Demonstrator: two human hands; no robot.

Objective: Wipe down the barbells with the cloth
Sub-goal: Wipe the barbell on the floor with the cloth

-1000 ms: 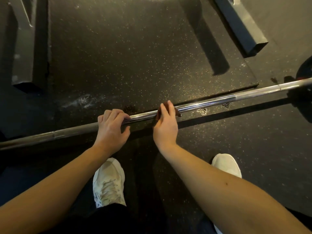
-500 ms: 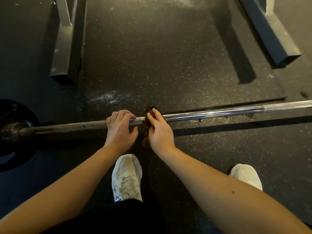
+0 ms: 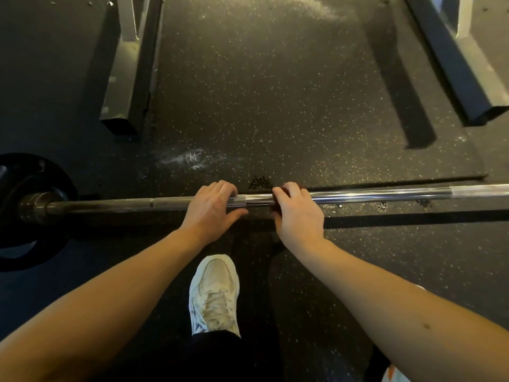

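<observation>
Fingers of left hand (image 3: pixel 212 209): clenched over barbell (image 3: pixel 385 195), thumb stretched underneath.
Fingers of right hand (image 3: pixel 298 216): just beside, clasping dark cloth (image 3: pixel 275 209) round it.

Most of the cloth (image 3: pixel 275 215) under the right hand (image 3: pixel 300 213); barbell (image 3: pixel 385 194) end off-frame.

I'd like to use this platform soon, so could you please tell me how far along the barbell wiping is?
Roughly midway, judging by looks. The barbell shaft right of the right hand gleams, so it may be done. In hand: the right hand grips the cloth round mid-shaft while the left hand holds the bar. Remaining: the duller stretch toward the plate.
</observation>
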